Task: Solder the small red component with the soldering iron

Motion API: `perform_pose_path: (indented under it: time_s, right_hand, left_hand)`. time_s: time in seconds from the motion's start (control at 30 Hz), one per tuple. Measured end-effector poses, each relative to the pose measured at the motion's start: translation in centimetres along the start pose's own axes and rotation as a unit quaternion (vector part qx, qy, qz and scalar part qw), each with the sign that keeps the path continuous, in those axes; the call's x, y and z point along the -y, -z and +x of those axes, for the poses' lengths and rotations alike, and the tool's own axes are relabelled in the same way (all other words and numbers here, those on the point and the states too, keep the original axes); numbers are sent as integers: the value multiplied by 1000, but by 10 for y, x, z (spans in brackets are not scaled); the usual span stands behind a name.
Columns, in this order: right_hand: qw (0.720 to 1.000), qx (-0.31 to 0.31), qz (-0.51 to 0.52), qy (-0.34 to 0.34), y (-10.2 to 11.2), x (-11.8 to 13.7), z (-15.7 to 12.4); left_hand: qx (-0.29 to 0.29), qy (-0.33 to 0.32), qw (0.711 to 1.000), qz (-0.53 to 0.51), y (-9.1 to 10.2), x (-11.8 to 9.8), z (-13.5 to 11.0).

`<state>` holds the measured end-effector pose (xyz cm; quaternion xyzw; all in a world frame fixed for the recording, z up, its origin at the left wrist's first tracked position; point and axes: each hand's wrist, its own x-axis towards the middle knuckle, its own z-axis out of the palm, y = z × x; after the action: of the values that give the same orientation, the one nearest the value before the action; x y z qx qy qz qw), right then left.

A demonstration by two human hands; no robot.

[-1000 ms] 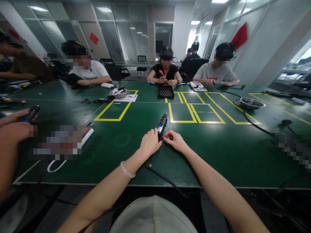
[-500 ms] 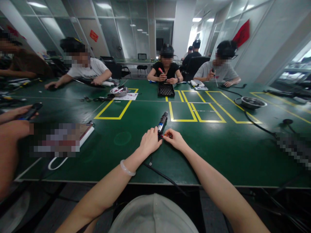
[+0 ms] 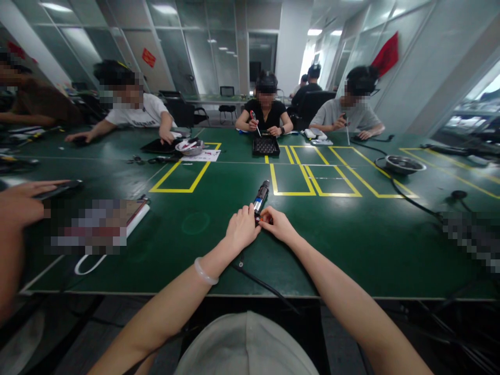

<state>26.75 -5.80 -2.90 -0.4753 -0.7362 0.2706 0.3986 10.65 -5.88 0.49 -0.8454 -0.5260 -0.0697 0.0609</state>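
On the green table [image 3: 219,260] in front of me lies a slim, dark cylindrical power tool [image 3: 261,195] with a silver and blue middle and a narrow tip pointing away. My left hand [image 3: 242,227] is closed around its near end, covering that part. Against the tool's right side, my right hand [image 3: 276,223] pinches a small orange-red piece [image 3: 266,221], mostly hidden by the fingertips. A black cord [image 3: 269,288] with a small ring terminal [image 3: 241,264] beside it runs from below my left hand over the table's front edge.
A white-edged box [image 3: 135,221], partly blurred, lies to my left near a co-worker's hands [image 3: 23,200]. Yellow tape outlines [image 3: 191,190] mark the table. Across it, people work by a black tray [image 3: 266,146] and metal bowl [image 3: 190,147]. A round metal dish [image 3: 404,164] stands right.
My right hand has shifted slightly left and closer to the tool; the orange-red piece now sits against it. My left hand stays put. Across the table, a co-worker has lowered a dark flat object.
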Motion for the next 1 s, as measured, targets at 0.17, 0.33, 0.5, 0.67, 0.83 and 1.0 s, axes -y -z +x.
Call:
perform_pose_path:
  time_s: [0.17,0.33,0.5,0.67,0.83,1.0]
  right_hand:
    - [1000,3,1,13,2,3,-2]
    - [998,-17,-27,47,5,5,-3]
    - [999,-11,-14,40,10,3,-4]
    - [999,-1,32,19,12,1,-6]
    - [999,-2,39,20,9,3,-5]
    - [999,-26,26,-2,14,-2,-4]
  left_hand:
    - [1,0,1000,1,-2,2,0]
    - [-8,2,1000,6,-4,1,1]
    - [-1,17,1000,2,-1,-4,4]
    - [5,24,1000,-3,3,-5,4]
    - [4,27,1000,-6,-2,-1,4]
    - [-14,20,1000,-2,-4,4,2]
